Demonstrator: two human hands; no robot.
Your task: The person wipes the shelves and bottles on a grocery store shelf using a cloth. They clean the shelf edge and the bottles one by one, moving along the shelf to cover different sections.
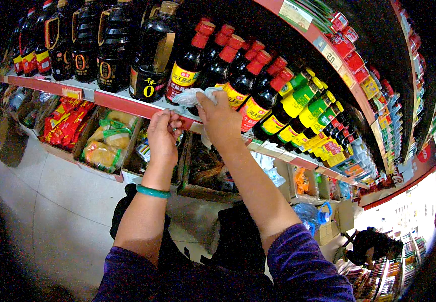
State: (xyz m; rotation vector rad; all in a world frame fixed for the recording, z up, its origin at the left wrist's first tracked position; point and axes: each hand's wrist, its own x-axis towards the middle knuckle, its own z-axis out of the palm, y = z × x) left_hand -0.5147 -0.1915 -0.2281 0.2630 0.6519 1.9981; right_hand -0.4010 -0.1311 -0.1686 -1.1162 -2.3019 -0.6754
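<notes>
A crumpled white cloth (188,97) is gripped in my right hand (221,119). It lies against the foot of a dark soy sauce bottle (184,70) with a red cap and a yellow label. My left hand (162,130) is at the red front edge (127,104) of the shelf, its fingers curled. Whether it holds anything there is hidden. A green bangle (153,191) circles my left wrist. Just left of the cloth stands a large dark handled bottle (151,56). More red-capped bottles (254,81) are behind and right of my right hand.
Below the shelf, open boxes hold red packets (67,119) and bagged bread-like goods (106,141). Yellow-and-green labelled bottles (297,100) continue to the right. An upper shelf edge (333,56) curves overhead. A blue water jug (310,215) and a person in dark clothes (372,245) are at lower right.
</notes>
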